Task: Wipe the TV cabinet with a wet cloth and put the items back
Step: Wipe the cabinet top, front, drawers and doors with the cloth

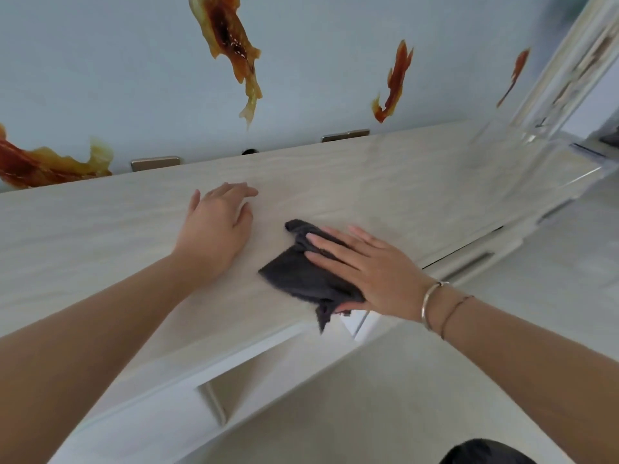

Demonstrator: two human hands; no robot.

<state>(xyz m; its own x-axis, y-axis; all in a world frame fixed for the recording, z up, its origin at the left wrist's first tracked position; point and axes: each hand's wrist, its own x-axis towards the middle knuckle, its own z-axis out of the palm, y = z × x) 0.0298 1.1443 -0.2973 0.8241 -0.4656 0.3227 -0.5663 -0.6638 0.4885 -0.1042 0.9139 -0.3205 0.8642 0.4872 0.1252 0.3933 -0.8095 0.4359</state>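
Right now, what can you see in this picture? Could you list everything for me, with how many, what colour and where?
cabinet top: one, pale wood grain, running across the middle
cloth: one, dark grey, crumpled on the cabinet top near its front edge, one corner hanging over
wall: one, pale blue, behind the cabinet
fish decorations: at least four, orange-red and amber, on the wall
metal plates: two, brushed silver, at the wall's foot
floor: pale, below the cabinet
bracelets: two, one silver, one thin, on the right wrist
left hand: flat on the cabinet top
right hand: fingers straight, pressing on the cloth
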